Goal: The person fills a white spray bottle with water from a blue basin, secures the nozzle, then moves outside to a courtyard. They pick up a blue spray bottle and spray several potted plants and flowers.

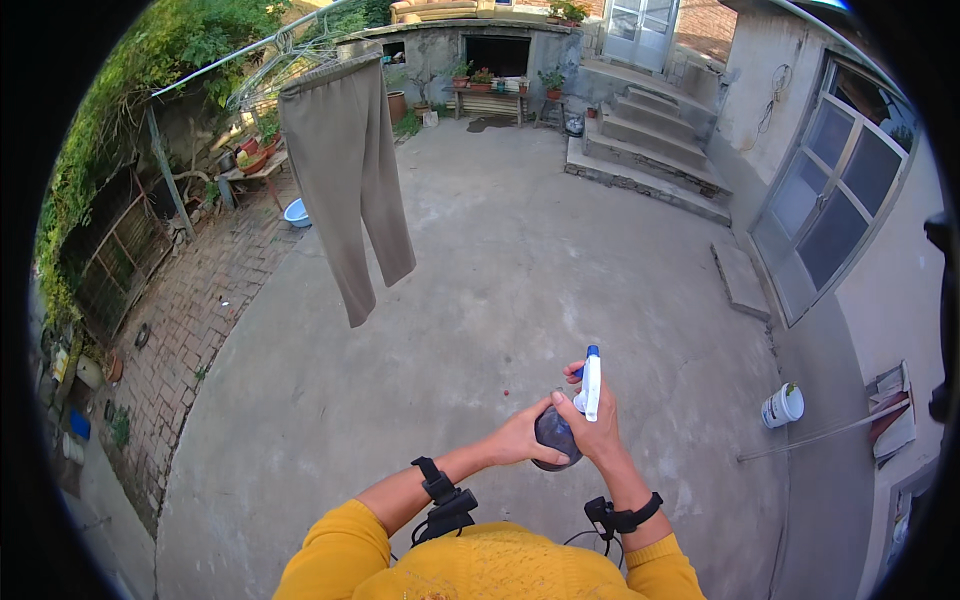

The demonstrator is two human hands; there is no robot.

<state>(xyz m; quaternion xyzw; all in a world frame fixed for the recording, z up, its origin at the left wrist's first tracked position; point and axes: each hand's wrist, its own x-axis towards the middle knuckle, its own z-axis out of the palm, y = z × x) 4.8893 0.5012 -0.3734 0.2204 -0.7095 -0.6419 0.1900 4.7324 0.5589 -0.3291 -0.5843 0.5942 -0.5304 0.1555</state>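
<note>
A spray bottle with a dark, see-through body (553, 435) is held in front of my chest. Its white trigger head (592, 386) has a blue nozzle that points away from me. My left hand (525, 436) grips the round body from the side. Around the neck, just under the trigger head, my right hand (600, 427) is closed, one finger near the blue trigger. The bottle's neck is mostly covered by my fingers. Ahead and to the left, apart from both hands, a pair of grey-brown trousers (341, 165) hangs from a clothesline pole.
Wire hangers (277, 71) bunch along the metal pole (247, 51). A white bucket (782, 406) stands right, near a leaning long-handled tool (825, 429). Concrete steps (645, 142) rise at the back right. A light-blue basin (297, 213) sits behind the trousers, by brick paving (217, 277).
</note>
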